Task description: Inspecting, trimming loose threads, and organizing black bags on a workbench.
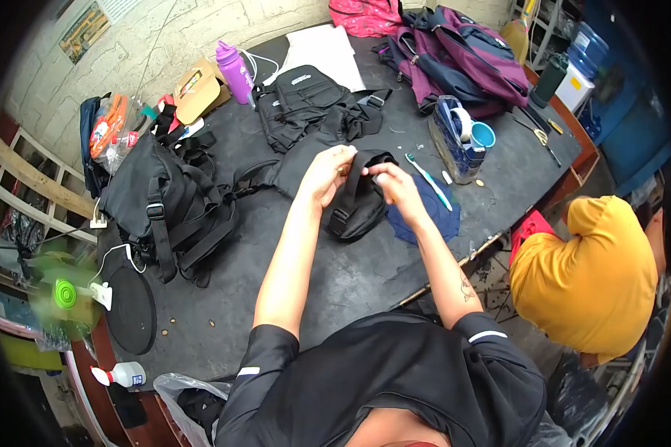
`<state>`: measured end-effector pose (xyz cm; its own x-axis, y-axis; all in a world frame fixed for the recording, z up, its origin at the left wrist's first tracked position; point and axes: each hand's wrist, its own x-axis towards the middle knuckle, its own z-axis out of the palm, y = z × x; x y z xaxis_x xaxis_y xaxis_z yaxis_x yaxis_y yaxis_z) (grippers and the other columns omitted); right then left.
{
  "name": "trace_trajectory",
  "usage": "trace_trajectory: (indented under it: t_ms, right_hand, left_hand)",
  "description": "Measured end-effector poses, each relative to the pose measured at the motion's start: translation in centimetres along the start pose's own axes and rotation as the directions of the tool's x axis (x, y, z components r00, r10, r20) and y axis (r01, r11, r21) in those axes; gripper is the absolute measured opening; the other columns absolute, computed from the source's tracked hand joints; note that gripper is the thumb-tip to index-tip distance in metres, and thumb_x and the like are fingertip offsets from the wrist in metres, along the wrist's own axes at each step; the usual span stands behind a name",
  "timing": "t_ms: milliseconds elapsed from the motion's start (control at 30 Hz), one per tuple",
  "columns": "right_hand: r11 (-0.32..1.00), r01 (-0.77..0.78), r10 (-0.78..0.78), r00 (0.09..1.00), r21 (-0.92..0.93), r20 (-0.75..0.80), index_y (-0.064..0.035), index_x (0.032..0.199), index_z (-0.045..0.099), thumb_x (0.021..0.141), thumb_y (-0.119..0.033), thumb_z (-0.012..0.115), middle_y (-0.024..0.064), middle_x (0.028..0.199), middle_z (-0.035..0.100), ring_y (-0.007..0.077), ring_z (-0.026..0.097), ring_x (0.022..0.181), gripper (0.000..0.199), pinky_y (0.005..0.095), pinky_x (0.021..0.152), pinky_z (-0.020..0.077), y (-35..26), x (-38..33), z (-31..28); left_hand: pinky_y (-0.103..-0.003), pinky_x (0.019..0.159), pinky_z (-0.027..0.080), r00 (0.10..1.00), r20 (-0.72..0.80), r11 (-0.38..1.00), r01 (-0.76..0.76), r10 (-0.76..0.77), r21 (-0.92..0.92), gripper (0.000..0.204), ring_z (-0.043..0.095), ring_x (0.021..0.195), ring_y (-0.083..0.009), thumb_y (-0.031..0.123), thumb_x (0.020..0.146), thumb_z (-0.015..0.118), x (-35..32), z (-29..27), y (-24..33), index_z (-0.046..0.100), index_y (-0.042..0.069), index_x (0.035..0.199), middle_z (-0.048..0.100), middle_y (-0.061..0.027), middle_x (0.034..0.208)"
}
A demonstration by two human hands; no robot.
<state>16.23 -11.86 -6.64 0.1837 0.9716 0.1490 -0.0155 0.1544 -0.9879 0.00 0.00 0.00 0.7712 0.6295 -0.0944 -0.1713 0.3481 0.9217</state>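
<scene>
At the middle of the table I have a small black bag (364,212) with a strap and a buckle on its near side. My left hand (326,177) is closed on the bag's strap near its top, thumb and fingers pinched together. My right hand (397,190) pinches the bag's upper edge on the other side. Just beyond my hands lies a black backpack (306,100), its straps spreading over the table. Right of my right hand, a toothbrush (430,185) rests partly across a dark blue cloth piece (425,212).
Left on the dark table (224,305) sits another black bag (168,208). A purple bottle (234,73), a maroon-and-navy backpack (462,59), a blue container (455,141) and scissors (537,134) stand or lie farther back. A fan (65,294) is at left; a person in yellow (589,276) bends at right.
</scene>
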Motion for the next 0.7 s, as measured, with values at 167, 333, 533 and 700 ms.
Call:
trace_trajectory:
  t_ms: [167, 333, 533, 700]
  right_hand:
    - [0.645, -0.223, -0.026, 0.95, -0.731, -0.312, -0.0036, 0.107, 0.062, 0.084, -0.035, 0.062, 0.0161, 0.101, 0.066, 0.0298, 0.065, 0.096, 0.039, 0.039, 0.081, 0.0491, -3.8, -1.8, 1.6]
    - [0.749, -0.133, -0.272, 0.831, -0.649, -0.485, -0.0047, 0.094, 0.048, 0.08, -0.025, 0.068, 0.0119, 0.083, 0.056, 0.0314, 0.06, 0.073, 0.032, 0.0406, 0.068, 0.0483, -4.8, -1.5, 1.6]
    - [0.606, -0.094, -0.444, 0.784, -0.79, -0.434, -0.006, 0.096, 0.045, 0.078, -0.02, 0.066, 0.012, 0.09, 0.053, 0.0332, 0.06, 0.073, 0.031, 0.043, 0.064, 0.0478, -5.1, -0.3, 1.6]
    - [0.618, -0.127, -0.414, 0.786, -0.775, -0.459, -0.0066, 0.097, 0.045, 0.078, -0.021, 0.065, 0.013, 0.089, 0.053, 0.0345, 0.06, 0.073, 0.031, 0.0438, 0.064, 0.0483, -5.2, -0.3, 1.3]
  left_hand:
    - [-0.034, 0.076, 0.049, 0.993, -0.012, 0.956, 0.113, -0.12, -0.269, 0.022, 0.065, 0.085, -0.0196, 0.024, 0.093, 0.061, 0.4, -0.5, -0.3, 0.065, 0.002, 0.094, 0.07, -0.0106, 0.094]
    - [-0.03, 0.065, 0.049, 0.993, -0.104, 0.97, 0.023, -0.049, -0.241, 0.016, 0.059, 0.069, -0.0144, 0.023, 0.093, 0.063, 0.5, -0.2, -1.6, 0.064, 0.008, 0.087, 0.064, -0.0023, 0.077]
    - [-0.026, 0.058, 0.045, 0.994, -0.094, 0.992, -0.068, 0.058, -0.108, 0.016, 0.056, 0.062, -0.0094, 0.023, 0.092, 0.064, 1.6, -0.1, -2.8, 0.064, 0.008, 0.085, 0.062, 0.0009, 0.074]
    - [-0.026, 0.058, 0.045, 0.991, -0.111, 0.992, -0.082, 0.071, -0.095, 0.017, 0.055, 0.062, -0.0094, 0.023, 0.092, 0.064, 1.7, 0.1, -3.1, 0.063, 0.008, 0.083, 0.061, 0.0011, 0.073]
